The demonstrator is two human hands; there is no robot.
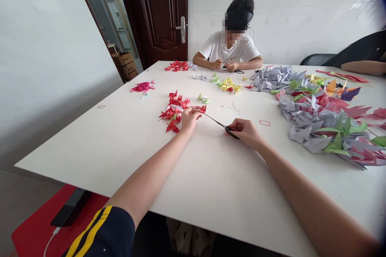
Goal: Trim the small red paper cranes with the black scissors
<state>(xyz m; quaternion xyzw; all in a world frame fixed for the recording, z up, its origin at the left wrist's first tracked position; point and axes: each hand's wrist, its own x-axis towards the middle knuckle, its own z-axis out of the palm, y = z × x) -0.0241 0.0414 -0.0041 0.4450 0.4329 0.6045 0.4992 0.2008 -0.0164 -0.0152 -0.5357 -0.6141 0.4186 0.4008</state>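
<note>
Pinched between the fingertips of my left hand (190,119) is a small red folded paper crane (203,109). My right hand (245,131) is closed around the black handles of a pair of scissors (217,122). The thin blades point up and left, with their tips close by the red crane; whether they touch it I cannot tell. Just beyond and left of my left hand lies a heap of red paper cranes (173,114), partly hidden by that hand. A pale green crane (204,98) rests a little beyond my fingers.
A large pile of grey, green and pink cranes (313,116) covers the white table's (120,148) right side. Yellow cranes (230,84) and a magenta bundle (143,86) lie farther back. Across sits a person (230,48); another person's arm (362,67) shows at far right.
</note>
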